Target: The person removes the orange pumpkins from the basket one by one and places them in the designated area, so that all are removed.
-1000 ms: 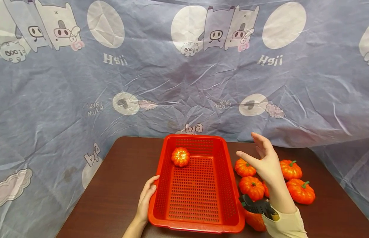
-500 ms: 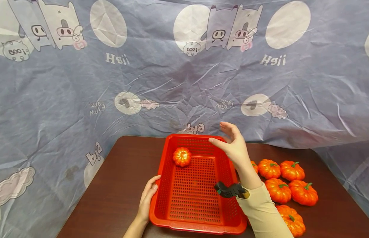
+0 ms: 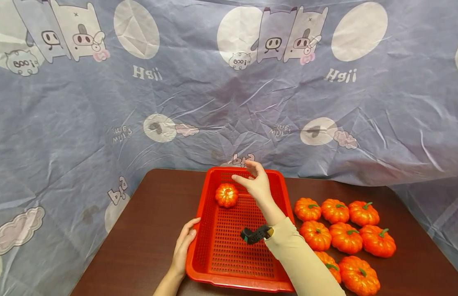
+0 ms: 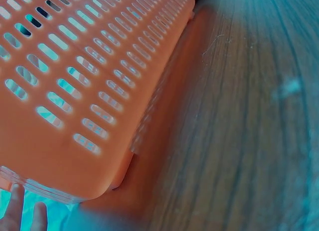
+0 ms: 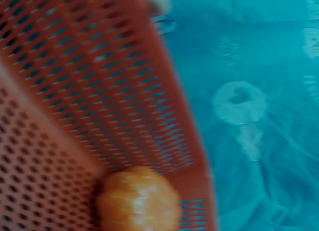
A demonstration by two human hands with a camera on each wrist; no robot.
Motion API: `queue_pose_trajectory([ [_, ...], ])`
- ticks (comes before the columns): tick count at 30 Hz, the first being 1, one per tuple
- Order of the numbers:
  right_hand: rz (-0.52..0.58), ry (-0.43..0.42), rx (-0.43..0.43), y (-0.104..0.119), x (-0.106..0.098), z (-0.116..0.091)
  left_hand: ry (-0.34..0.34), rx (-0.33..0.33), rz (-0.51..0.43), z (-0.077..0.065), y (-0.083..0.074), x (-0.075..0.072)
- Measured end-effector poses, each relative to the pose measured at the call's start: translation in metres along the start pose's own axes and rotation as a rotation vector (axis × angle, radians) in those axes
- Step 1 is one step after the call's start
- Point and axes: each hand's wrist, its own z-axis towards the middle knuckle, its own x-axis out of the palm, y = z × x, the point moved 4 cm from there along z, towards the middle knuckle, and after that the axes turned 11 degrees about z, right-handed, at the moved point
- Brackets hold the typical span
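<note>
A red plastic basket (image 3: 284, 193) with slotted walls sits on the table, a small shiny orange pumpkin (image 3: 226, 195) in its far left corner. My left hand (image 3: 182, 248) holds the basket's left rim; its fingertips show against the rim in the left wrist view, beside the slotted outer wall (image 4: 60, 156). Over the far part of the basket is my right hand (image 3: 257, 185), thumb and fingers spread apart with nothing between them. The right wrist view looks down on that same pumpkin (image 5: 139, 201), close to the basket's corner.
Several orange pumpkins (image 3: 346, 238) with green stems stand in rows right of the basket, partly behind the right sleeve (image 3: 299, 255). The brown table (image 3: 147, 218) extends to the left. A blue-grey printed cloth (image 3: 199, 94) hangs behind it.
My right hand has moved left, from above the pumpkins on the table to over the basket, its fingers parted throughout. The left hand stays at the rim.
</note>
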Motion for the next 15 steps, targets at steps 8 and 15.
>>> queue_pose_trajectory([
  [8, -0.085, -0.024, 0.052, -0.04, 0.008, 0.002, -0.009, -0.019, 0.011, 0.0, 0.0, 0.0],
  [15, -0.162, -0.049, 0.081, -0.067, 0.008, 0.001, -0.012, -0.009, 0.017, 0.0, 0.0, 0.001],
])
